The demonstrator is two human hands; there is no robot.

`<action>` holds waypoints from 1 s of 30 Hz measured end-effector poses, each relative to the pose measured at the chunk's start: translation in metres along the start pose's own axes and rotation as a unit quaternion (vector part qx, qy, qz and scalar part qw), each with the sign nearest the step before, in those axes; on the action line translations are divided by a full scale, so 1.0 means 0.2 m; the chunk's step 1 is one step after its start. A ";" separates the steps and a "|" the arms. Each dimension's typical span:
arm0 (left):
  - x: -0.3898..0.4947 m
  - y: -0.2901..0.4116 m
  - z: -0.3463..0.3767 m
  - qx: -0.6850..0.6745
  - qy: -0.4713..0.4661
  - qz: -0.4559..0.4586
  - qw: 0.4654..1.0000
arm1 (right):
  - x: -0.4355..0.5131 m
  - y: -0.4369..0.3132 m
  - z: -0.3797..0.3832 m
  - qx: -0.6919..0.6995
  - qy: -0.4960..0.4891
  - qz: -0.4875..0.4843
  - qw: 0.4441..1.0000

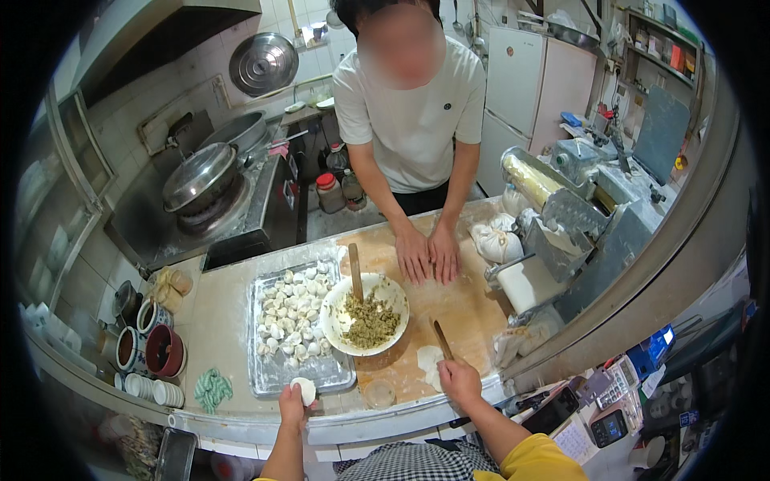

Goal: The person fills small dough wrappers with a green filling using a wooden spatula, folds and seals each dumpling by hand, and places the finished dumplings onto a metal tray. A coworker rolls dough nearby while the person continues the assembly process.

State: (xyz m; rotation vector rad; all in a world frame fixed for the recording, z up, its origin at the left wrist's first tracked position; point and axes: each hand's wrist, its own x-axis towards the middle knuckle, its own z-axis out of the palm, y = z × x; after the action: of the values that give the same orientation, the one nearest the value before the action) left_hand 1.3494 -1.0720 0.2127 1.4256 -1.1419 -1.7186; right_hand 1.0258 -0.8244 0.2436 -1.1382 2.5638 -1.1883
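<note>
My left hand (291, 410) pinches a round white dough wrapper (305, 392) over the front edge of the metal tray (328, 385). Many small filled dumplings (295, 312) lie on that tray. A flat wooden stick (443, 340) is gripped in my right hand (461, 382), its free end pointing away from me. Beneath and beside that hand, several flat wrappers (429, 363) rest on the floured wooden board (421, 306). Between tray and board stands a white bowl (329, 329) of greenish minced filling (372, 321), with a wooden handle (355, 270) leaning in it.
Across the counter, a person's hands (428, 255) press flat on the board. A dough-rolling machine (559, 210) and a tied white bag (498, 240) stand at right. A clear round container (379, 394) sits near the front edge. Left are a green cloth (212, 391) and condiment pots (163, 350).
</note>
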 end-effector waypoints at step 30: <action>-0.03 0.01 -0.02 -0.026 -0.043 -0.030 0.998 | 0.02 -0.05 -0.01 0.032 0.004 -0.029 0.999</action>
State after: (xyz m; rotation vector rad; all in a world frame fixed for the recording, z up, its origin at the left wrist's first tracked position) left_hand 1.3554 -1.0690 0.2159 1.3800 -1.1015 -1.8529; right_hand 1.0285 -0.8304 0.2530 -1.2041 2.4943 -1.2813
